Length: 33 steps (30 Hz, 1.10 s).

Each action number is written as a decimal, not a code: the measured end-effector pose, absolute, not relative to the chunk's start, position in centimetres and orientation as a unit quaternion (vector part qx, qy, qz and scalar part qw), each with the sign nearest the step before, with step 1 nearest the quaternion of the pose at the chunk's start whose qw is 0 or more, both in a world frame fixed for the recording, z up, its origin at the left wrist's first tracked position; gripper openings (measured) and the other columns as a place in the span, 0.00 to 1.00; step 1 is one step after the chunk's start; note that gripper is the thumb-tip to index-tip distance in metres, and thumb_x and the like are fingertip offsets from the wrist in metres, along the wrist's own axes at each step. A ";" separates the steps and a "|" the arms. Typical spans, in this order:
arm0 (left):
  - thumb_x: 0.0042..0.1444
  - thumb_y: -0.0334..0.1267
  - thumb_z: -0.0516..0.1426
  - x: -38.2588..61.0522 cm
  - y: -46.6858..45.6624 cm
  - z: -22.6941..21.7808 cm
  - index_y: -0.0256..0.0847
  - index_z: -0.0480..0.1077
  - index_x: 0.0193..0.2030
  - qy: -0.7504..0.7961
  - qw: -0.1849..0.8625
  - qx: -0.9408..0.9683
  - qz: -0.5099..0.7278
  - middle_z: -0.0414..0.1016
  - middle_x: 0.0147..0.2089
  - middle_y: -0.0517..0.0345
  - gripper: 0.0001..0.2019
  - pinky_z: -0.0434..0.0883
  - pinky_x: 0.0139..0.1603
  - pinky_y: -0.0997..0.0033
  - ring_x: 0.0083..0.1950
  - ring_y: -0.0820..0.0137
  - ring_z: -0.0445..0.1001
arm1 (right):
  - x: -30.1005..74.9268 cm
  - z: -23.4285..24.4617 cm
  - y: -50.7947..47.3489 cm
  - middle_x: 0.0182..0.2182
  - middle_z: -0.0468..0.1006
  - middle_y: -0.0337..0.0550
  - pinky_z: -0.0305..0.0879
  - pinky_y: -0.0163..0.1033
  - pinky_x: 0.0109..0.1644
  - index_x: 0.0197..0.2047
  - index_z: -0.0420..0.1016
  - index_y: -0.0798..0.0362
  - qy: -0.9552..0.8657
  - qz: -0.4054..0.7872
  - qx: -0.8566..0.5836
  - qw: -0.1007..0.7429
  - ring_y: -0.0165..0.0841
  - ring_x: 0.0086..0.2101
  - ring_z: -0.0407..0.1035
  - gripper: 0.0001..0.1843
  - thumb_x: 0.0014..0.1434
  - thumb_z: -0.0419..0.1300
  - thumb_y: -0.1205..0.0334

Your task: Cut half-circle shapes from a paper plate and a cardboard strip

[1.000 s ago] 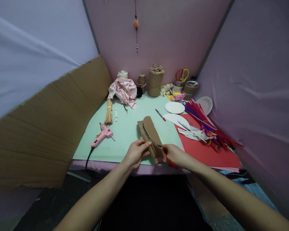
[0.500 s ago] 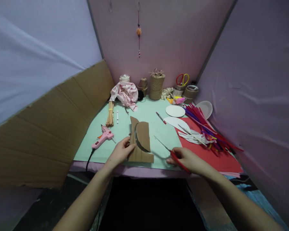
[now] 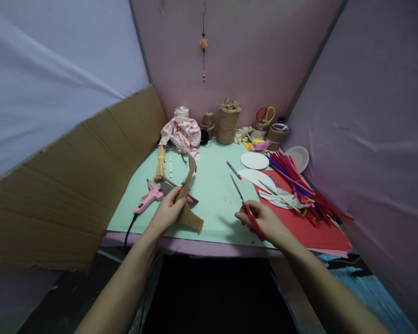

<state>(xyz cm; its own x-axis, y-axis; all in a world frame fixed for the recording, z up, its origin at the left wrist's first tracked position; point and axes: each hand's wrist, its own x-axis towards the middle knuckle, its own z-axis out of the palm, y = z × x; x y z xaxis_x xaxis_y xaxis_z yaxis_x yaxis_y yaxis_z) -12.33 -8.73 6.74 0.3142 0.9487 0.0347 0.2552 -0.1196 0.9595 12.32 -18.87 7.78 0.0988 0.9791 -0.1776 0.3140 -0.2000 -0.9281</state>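
Note:
My left hand [image 3: 169,211] is closed on a piece of brown cardboard [image 3: 187,195], which it holds tilted up above the near edge of the mint-green table [image 3: 209,185]. My right hand [image 3: 259,220] grips red-handled scissors [image 3: 245,206], blades pointing up and away over the table. The scissors are clear of the cardboard, with a gap of bare table between them. A pink glue gun [image 3: 149,195] lies just left of my left hand.
Red paper [image 3: 306,222] covers the right side, with pipe cleaners [image 3: 296,181], white paper shapes [image 3: 254,161] and a red pen [image 3: 233,170]. Twine spools [image 3: 227,123], pink cloth [image 3: 183,132], a stick bundle [image 3: 159,162] and a cup of scissors [image 3: 264,118] stand at the back. A cardboard sheet [image 3: 73,185] leans at the left.
The scissors have come out of the cardboard and moved right. My left hand has carried the cardboard left and turned it more edge-on.

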 end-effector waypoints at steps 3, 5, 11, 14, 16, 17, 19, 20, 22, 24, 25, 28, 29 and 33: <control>0.53 0.39 0.55 -11.3 -9.4 6.8 0.40 0.71 0.47 0.403 0.560 0.633 0.351 0.77 0.42 0.55 0.15 0.68 0.44 0.69 0.43 0.63 0.74 | 11.9 7.9 -18.3 0.20 0.67 0.34 0.56 0.32 0.21 0.28 0.63 0.51 -0.503 0.441 -0.626 0.400 0.26 0.19 0.60 0.21 0.48 0.63 0.42; 0.53 0.39 0.56 -10.6 -10.0 7.1 0.40 0.73 0.46 0.366 0.599 0.629 0.334 0.78 0.44 0.53 0.15 0.68 0.44 0.70 0.45 0.63 0.74 | 11.8 7.4 -17.6 0.19 0.67 0.33 0.57 0.32 0.21 0.30 0.64 0.52 -0.494 0.433 -0.625 0.422 0.27 0.20 0.62 0.21 0.49 0.63 0.43; 0.54 0.37 0.57 -9.3 -11.1 7.5 0.40 0.75 0.46 0.262 0.686 0.604 0.310 0.77 0.49 0.50 0.13 0.67 0.46 0.69 0.45 0.63 0.75 | 12.1 5.6 -15.8 0.23 0.70 0.38 0.58 0.34 0.23 0.34 0.67 0.52 -0.378 0.452 -0.624 0.513 0.29 0.22 0.65 0.24 0.53 0.58 0.37; 0.53 0.36 0.58 -9.0 -11.4 7.3 0.39 0.75 0.45 0.237 0.707 0.596 0.297 0.77 0.48 0.49 0.13 0.68 0.48 0.66 0.44 0.62 0.75 | 12.1 5.4 -15.9 0.24 0.68 0.35 0.59 0.34 0.24 0.30 0.64 0.52 -0.341 0.551 -0.552 0.524 0.27 0.22 0.63 0.23 0.47 0.65 0.41; 0.52 0.36 0.58 -9.1 -11.5 7.2 0.38 0.76 0.44 0.240 0.717 0.585 0.294 0.77 0.47 0.49 0.13 0.68 0.47 0.67 0.43 0.62 0.75 | 12.2 5.4 -15.9 0.22 0.65 0.32 0.59 0.34 0.25 0.29 0.62 0.51 -0.333 0.554 -0.539 0.540 0.26 0.21 0.62 0.23 0.42 0.69 0.47; 0.52 0.36 0.58 -9.2 -11.5 7.1 0.38 0.76 0.43 0.247 0.720 0.574 0.302 0.77 0.46 0.48 0.12 0.68 0.45 0.68 0.43 0.63 0.74 | 12.3 5.3 -15.9 0.21 0.65 0.32 0.60 0.34 0.25 0.29 0.62 0.51 -0.328 0.534 -0.548 0.553 0.26 0.21 0.61 0.23 0.41 0.71 0.48; 0.51 0.36 0.58 -9.7 -11.4 6.8 0.37 0.76 0.42 0.266 0.718 0.544 0.343 0.78 0.44 0.48 0.12 0.68 0.43 0.70 0.41 0.64 0.74 | 12.6 5.1 -15.9 0.20 0.65 0.31 0.60 0.34 0.24 0.31 0.62 0.51 -0.316 0.486 -0.579 0.573 0.27 0.20 0.61 0.24 0.39 0.71 0.49; 0.50 0.36 0.58 -9.9 -11.4 6.7 0.37 0.76 0.41 0.278 0.714 0.525 0.371 0.78 0.43 0.49 0.11 0.68 0.42 0.70 0.40 0.65 0.74 | 12.8 5.0 -15.9 0.20 0.65 0.31 0.59 0.34 0.24 0.31 0.62 0.51 -0.316 0.467 -0.592 0.576 0.27 0.20 0.61 0.24 0.40 0.71 0.50; 0.50 0.36 0.59 -10.3 -11.4 6.3 0.39 0.75 0.41 0.302 0.703 0.484 0.425 0.78 0.41 0.51 0.11 0.68 0.40 0.71 0.38 0.67 0.74 | 13.3 4.9 -15.8 0.19 0.66 0.31 0.58 0.34 0.23 0.32 0.63 0.51 -0.335 0.428 -0.611 0.576 0.27 0.19 0.61 0.23 0.41 0.70 0.49; 0.51 0.37 0.60 -10.4 -11.6 5.9 0.41 0.74 0.42 0.320 0.688 0.453 0.469 0.77 0.41 0.54 0.11 0.68 0.39 0.72 0.38 0.68 0.73 | 13.8 5.2 -16.0 0.20 0.67 0.32 0.57 0.33 0.23 0.33 0.63 0.51 -0.355 0.369 -0.625 0.589 0.28 0.20 0.62 0.21 0.44 0.68 0.50; 0.51 0.38 0.60 -10.2 -11.8 5.7 0.41 0.74 0.44 0.327 0.679 0.445 0.484 0.77 0.41 0.55 0.12 0.68 0.39 0.72 0.39 0.68 0.73 | 14.2 5.6 -16.2 0.20 0.67 0.33 0.57 0.33 0.23 0.33 0.63 0.51 -0.359 0.330 -0.630 0.604 0.28 0.20 0.62 0.20 0.46 0.67 0.50; 0.53 0.40 0.60 -9.0 -13.2 5.5 0.42 0.74 0.47 0.334 0.656 0.503 0.452 0.76 0.39 0.55 0.14 0.68 0.41 0.72 0.40 0.67 0.72 | 15.3 8.3 -17.2 0.22 0.68 0.34 0.58 0.33 0.23 0.33 0.64 0.52 -0.354 0.198 -0.636 0.657 0.28 0.21 0.63 0.17 0.49 0.65 0.52; 0.55 0.40 0.59 -8.4 -13.8 5.5 0.42 0.74 0.48 0.326 0.645 0.554 0.414 0.76 0.39 0.54 0.14 0.68 0.42 0.71 0.41 0.67 0.72 | 15.8 9.6 -17.8 0.23 0.68 0.34 0.59 0.34 0.24 0.32 0.65 0.52 -0.351 0.151 -0.634 0.672 0.28 0.22 0.63 0.15 0.50 0.65 0.53; 0.58 0.36 0.55 -4.8 -17.1 5.0 0.41 0.77 0.44 0.215 0.544 0.773 0.245 0.76 0.41 0.50 0.11 0.67 0.46 0.67 0.43 0.63 0.72 | 17.0 15.9 -20.0 0.25 0.69 0.35 0.61 0.34 0.28 0.32 0.69 0.53 -0.396 0.039 -0.647 0.650 0.27 0.25 0.64 0.11 0.47 0.66 0.62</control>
